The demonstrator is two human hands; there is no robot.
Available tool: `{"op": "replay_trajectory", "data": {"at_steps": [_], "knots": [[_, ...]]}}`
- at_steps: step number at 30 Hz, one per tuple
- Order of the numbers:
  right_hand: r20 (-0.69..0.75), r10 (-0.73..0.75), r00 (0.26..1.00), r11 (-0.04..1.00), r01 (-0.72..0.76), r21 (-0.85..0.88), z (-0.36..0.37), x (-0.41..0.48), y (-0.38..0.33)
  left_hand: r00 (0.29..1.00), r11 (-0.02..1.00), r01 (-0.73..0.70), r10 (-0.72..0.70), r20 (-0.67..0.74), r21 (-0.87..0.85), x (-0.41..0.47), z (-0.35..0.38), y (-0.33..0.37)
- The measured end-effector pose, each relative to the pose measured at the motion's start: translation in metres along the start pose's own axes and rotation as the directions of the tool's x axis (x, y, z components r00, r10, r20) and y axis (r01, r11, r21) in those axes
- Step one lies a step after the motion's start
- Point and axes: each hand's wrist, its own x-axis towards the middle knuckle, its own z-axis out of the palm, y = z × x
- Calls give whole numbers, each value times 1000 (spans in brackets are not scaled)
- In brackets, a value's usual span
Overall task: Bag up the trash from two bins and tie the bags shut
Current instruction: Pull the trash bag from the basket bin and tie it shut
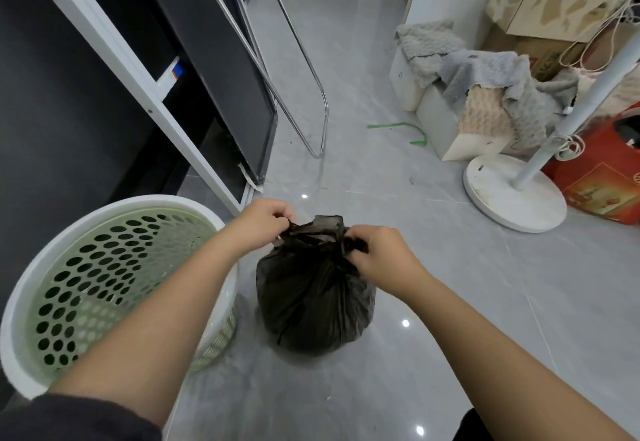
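A full black trash bag stands on the grey tiled floor in the lower middle of the head view. Its top is gathered into a bunch. My left hand pinches the left flap of the bag's mouth. My right hand grips the right flap, close to the gathered neck. To the left stands a round bin with a white rim and a green perforated liner basket; I see no bag inside it. My left forearm crosses over the bin's right edge.
A black panel in a white frame leans at the left, with a chrome tube rack beside it. A white fan base, a red box, cardboard boxes and grey blankets crowd the right. A green strap lies on the floor.
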Motion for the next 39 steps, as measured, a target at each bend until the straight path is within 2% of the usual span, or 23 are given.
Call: {"op": "replay_trajectory", "data": {"at_steps": [2, 5, 10, 14, 18, 20, 22, 25, 26, 28, 33, 36, 39], "knots": [[-31, 86, 996, 986, -81, 144, 5, 5, 2, 996, 998, -59, 60, 63, -16, -10, -6, 8], [-21, 72, 997, 961, -64, 267, 13, 8, -1, 981, 993, -119, 119, 150, -9, -21, -4, 17], [87, 22, 996, 964, -44, 262, 26, 12, -5, 961, 986, -130, 150, 231, -101, -31, -3, 21], [169, 21, 985, 948, -73, 309, 25, 11, -12, 964, 971, -102, 150, 221, -215, -36, 0, 19], [90, 111, 990, 923, -136, 360, 20, 16, -7, 987, 928, 2, 57, 148, -373, -33, 1, 8], [51, 130, 990, 923, -139, 359, 18, 16, -3, 996, 960, 43, -20, 86, -275, -29, 3, -7], [18, 134, 991, 921, -131, 366, 17, 18, 0, 1000, 999, 3, -2, 21, -48, -27, 7, -20], [-30, 136, 990, 922, -115, 370, 16, 20, 0, 984, 971, -132, 105, 142, 198, -28, 17, -26], [-37, 135, 990, 921, -111, 374, 16, 20, -1, 975, 965, -155, 115, 188, 211, -29, 21, -25], [-34, 120, 992, 924, -99, 370, 16, 20, -4, 976, 969, -165, 133, 174, 182, -28, 32, -24], [-86, 61, 994, 970, -38, 242, 14, 17, -8, 982, 988, -138, 146, -123, 76, -24, 30, -13], [-93, 24, 995, 983, -7, 182, 11, 15, -7, 980, 987, -163, 161, -117, -2, -28, 17, -3], [-80, 14, 997, 980, 3, 201, 14, 15, -7, 977, 979, -202, 200, -74, -31, -30, 5, 9]]}}
